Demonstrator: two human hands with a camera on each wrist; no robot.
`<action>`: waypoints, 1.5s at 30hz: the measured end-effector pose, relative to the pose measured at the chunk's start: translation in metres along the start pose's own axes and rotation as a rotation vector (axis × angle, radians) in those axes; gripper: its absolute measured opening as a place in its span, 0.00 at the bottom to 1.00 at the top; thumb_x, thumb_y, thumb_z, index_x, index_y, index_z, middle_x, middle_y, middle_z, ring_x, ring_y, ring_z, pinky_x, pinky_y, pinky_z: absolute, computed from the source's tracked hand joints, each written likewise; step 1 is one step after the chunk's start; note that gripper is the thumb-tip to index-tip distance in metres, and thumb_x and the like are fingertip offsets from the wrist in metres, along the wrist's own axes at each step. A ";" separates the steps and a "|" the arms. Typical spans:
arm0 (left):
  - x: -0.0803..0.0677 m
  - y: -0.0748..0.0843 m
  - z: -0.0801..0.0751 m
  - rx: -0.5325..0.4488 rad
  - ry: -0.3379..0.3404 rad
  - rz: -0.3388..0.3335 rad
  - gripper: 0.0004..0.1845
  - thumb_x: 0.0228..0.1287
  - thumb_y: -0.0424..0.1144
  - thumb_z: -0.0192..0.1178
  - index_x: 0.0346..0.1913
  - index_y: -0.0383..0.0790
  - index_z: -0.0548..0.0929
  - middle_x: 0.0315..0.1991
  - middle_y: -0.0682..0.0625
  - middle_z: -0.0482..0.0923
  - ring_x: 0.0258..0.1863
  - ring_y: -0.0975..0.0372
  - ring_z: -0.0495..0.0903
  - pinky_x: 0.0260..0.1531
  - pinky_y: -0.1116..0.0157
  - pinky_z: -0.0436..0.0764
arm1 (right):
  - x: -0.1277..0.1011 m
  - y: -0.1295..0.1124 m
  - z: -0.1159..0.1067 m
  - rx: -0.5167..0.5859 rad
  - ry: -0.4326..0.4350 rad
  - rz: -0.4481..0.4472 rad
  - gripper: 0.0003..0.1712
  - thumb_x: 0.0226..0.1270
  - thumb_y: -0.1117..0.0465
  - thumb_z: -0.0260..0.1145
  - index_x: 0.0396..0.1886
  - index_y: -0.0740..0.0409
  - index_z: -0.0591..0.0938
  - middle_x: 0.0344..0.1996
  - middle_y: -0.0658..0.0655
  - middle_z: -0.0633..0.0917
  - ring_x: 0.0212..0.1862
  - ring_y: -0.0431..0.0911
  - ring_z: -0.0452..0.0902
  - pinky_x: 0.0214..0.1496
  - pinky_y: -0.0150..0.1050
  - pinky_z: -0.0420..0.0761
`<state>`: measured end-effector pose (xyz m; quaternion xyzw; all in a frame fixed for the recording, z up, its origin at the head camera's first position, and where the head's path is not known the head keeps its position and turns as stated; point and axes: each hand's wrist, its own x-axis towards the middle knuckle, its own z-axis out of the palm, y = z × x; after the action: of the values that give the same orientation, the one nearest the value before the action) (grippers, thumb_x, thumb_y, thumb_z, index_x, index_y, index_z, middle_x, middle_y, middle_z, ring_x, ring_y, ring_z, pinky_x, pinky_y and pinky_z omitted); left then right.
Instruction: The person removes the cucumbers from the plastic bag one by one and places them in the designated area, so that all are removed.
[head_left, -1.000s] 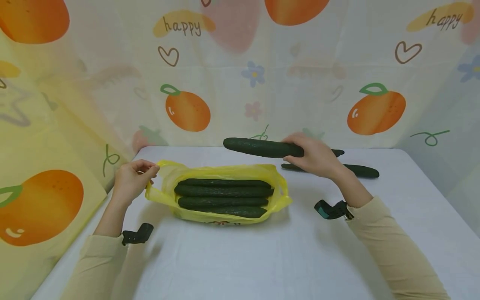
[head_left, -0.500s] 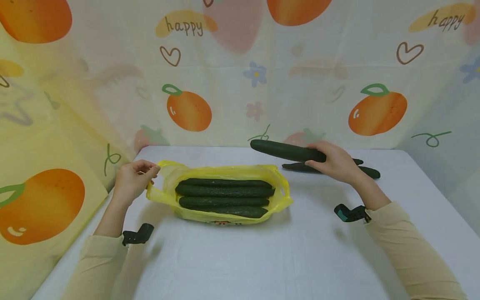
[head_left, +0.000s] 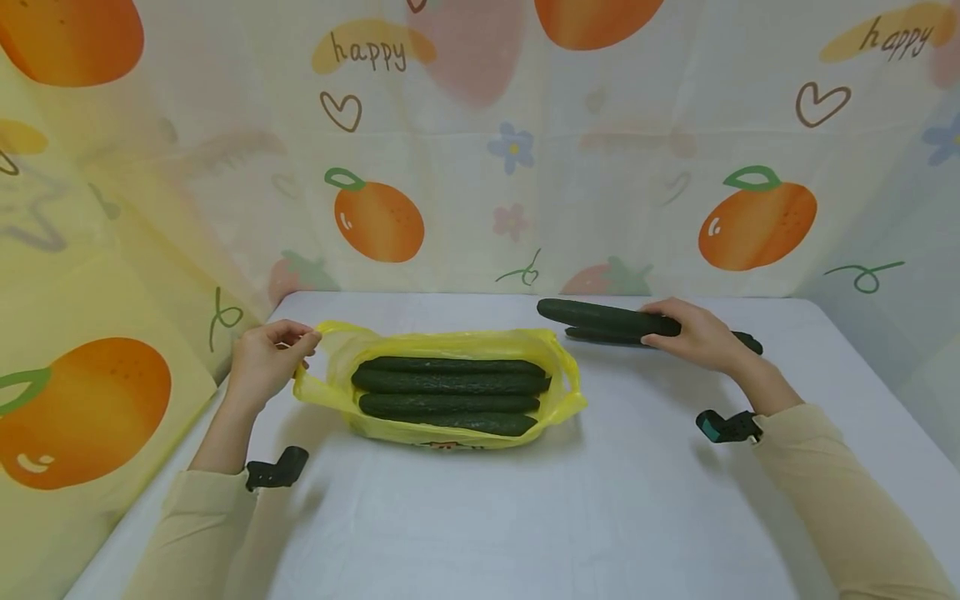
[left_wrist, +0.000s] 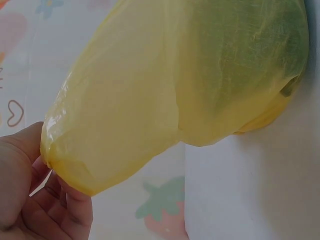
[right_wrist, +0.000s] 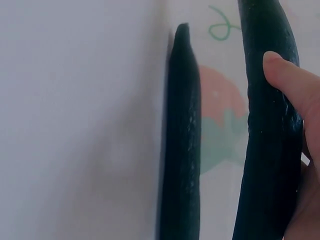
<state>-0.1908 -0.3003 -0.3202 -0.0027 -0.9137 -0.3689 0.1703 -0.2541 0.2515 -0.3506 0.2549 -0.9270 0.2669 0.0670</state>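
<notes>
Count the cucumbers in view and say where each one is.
6: four cucumbers side by side in the yellow bag, one in the right hand, and one on the table, partly behind that hand in the head view. More may be hidden deeper in the bag.

Fruit-print backdrop (head_left: 457,167) behind white table (head_left: 510,517)
</notes>
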 end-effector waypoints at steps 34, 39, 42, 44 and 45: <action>-0.002 0.000 0.000 -0.030 -0.011 -0.009 0.13 0.61 0.42 0.60 0.36 0.32 0.82 0.22 0.50 0.80 0.15 0.70 0.76 0.14 0.72 0.76 | -0.024 0.052 0.008 -0.075 -0.150 0.095 0.27 0.58 0.53 0.67 0.54 0.62 0.76 0.51 0.66 0.77 0.54 0.61 0.71 0.54 0.58 0.70; -0.002 -0.001 -0.001 -0.031 -0.018 -0.019 0.14 0.61 0.43 0.59 0.37 0.32 0.82 0.23 0.49 0.80 0.15 0.70 0.76 0.14 0.72 0.76 | -0.021 0.054 0.007 -0.101 -0.155 0.064 0.27 0.58 0.53 0.67 0.53 0.63 0.77 0.47 0.64 0.78 0.49 0.58 0.73 0.50 0.57 0.73; -0.002 -0.002 -0.001 -0.021 -0.016 -0.016 0.14 0.61 0.43 0.60 0.36 0.33 0.82 0.24 0.45 0.81 0.15 0.71 0.76 0.14 0.72 0.75 | -0.020 0.055 0.006 -0.118 -0.158 0.051 0.26 0.58 0.54 0.68 0.53 0.64 0.77 0.46 0.64 0.78 0.48 0.58 0.74 0.49 0.56 0.73; -0.002 -0.003 0.000 -0.013 -0.013 -0.014 0.14 0.61 0.44 0.60 0.36 0.33 0.82 0.24 0.45 0.81 0.15 0.71 0.76 0.14 0.72 0.75 | -0.019 0.055 0.006 -0.126 -0.161 0.044 0.26 0.57 0.56 0.68 0.53 0.65 0.77 0.45 0.63 0.79 0.48 0.57 0.74 0.49 0.56 0.73; -0.002 -0.003 -0.001 -0.010 -0.014 -0.015 0.14 0.61 0.44 0.60 0.36 0.33 0.82 0.24 0.46 0.81 0.15 0.71 0.76 0.14 0.72 0.75 | -0.019 0.055 0.006 -0.131 -0.162 0.041 0.26 0.57 0.56 0.68 0.53 0.65 0.77 0.44 0.63 0.79 0.48 0.57 0.74 0.49 0.56 0.74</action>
<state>-0.1896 -0.3028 -0.3225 0.0009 -0.9129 -0.3750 0.1613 -0.2655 0.2970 -0.3858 0.2519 -0.9498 0.1858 0.0031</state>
